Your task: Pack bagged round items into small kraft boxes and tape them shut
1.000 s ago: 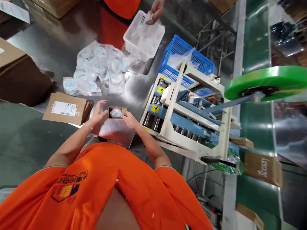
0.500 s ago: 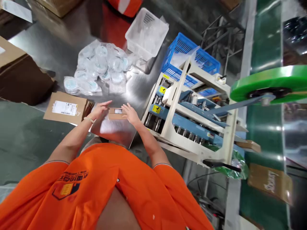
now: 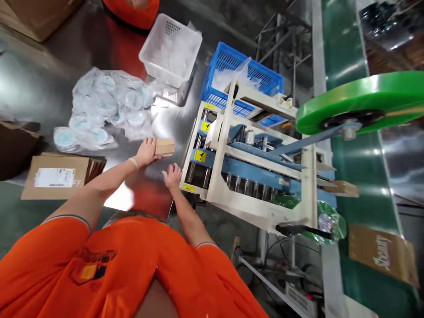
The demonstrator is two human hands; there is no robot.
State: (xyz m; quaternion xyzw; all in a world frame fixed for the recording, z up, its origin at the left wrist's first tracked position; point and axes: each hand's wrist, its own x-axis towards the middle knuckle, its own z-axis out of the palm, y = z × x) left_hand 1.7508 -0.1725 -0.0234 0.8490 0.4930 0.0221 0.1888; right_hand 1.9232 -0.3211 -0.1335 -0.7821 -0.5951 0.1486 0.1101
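Note:
My left hand point(image 3: 146, 152) holds the left end of a small closed cardboard box point(image 3: 164, 147) lying on the steel table point(image 3: 175, 126). My right hand point(image 3: 172, 176) rests lower down, apart from the box, with its fingers spread and nothing in them. Beyond the box lies a heap of clear plastic bags point(image 3: 102, 108) holding round pale items. A white plastic basket point(image 3: 170, 51) stands farther off, filled with clear plastic. The box's contents are hidden.
A cream and blue carton-sealing machine point(image 3: 251, 163) stands right of my hands. Behind it sit a blue crate point(image 3: 238, 73) and a green tape reel point(image 3: 361, 104). A flattened carton point(image 3: 56, 176) lies left, and a co-worker's orange sleeve point(image 3: 130, 13) shows at the top.
The box has closed since the earliest frame, hiding the round item, and has moved away from me under my left hand. My right hand has drawn back. The co-worker's hand has left the basket.

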